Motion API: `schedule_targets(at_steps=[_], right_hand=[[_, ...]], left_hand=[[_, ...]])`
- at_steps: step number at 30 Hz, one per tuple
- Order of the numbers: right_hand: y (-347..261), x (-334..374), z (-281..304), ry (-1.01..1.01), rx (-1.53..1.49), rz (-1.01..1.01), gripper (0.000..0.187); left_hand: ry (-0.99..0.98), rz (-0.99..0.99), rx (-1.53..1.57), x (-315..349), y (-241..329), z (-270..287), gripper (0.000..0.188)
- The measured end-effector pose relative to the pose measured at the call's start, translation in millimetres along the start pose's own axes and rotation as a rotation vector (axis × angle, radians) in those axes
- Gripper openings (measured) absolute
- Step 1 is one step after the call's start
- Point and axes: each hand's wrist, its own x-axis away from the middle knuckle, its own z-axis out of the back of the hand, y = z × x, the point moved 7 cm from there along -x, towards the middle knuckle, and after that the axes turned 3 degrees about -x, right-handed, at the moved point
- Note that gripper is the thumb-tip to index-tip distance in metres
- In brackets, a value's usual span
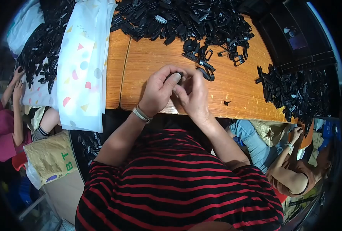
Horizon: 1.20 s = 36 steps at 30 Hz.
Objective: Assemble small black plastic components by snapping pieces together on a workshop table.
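Observation:
My left hand (160, 89) and my right hand (194, 96) meet over the near part of the wooden table (148, 54). Between them is a small black plastic part (180, 77), mostly covered by my fingers. My left thumb presses on it, and the fingers of my right hand close around its other side. Just beyond my hands lie several loose black plastic pieces (206, 72), some shaped like open frames. A tiny black scrap (227, 103) rests on the table to the right of my right hand.
A large heap of black plastic parts (186, 19) covers the table's far side. Another pile (290, 92) lies at the right, beside a dark box (294, 34). A patterned plastic sheet (82, 69) hangs at left. People work on both sides; a brown sack (51, 158) stands lower left.

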Motion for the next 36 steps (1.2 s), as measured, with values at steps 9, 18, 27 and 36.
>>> schedule_targets(at_steps=[9, 18, 27, 36], right_hand=[[-22, 13, -26, -0.289, -0.154, -0.083, 0.038], [20, -23, 46, -0.099, 0.32, 0.025, 0.039], [21, -31, 43, -0.187, 0.6, -0.068, 0.037], [18, -22, 52, -0.159, 0.561, -0.031, 0.027]], left_hand=[[-0.074, 0.313, 0.006, 32, 4, 20, 0.022], [-0.084, 0.35, -1.265, 207, 35, 145, 0.016], [-0.285, 0.091, -1.018, 105, 60, 41, 0.015], [-0.071, -0.485, -1.269, -73, 12, -30, 0.014]])
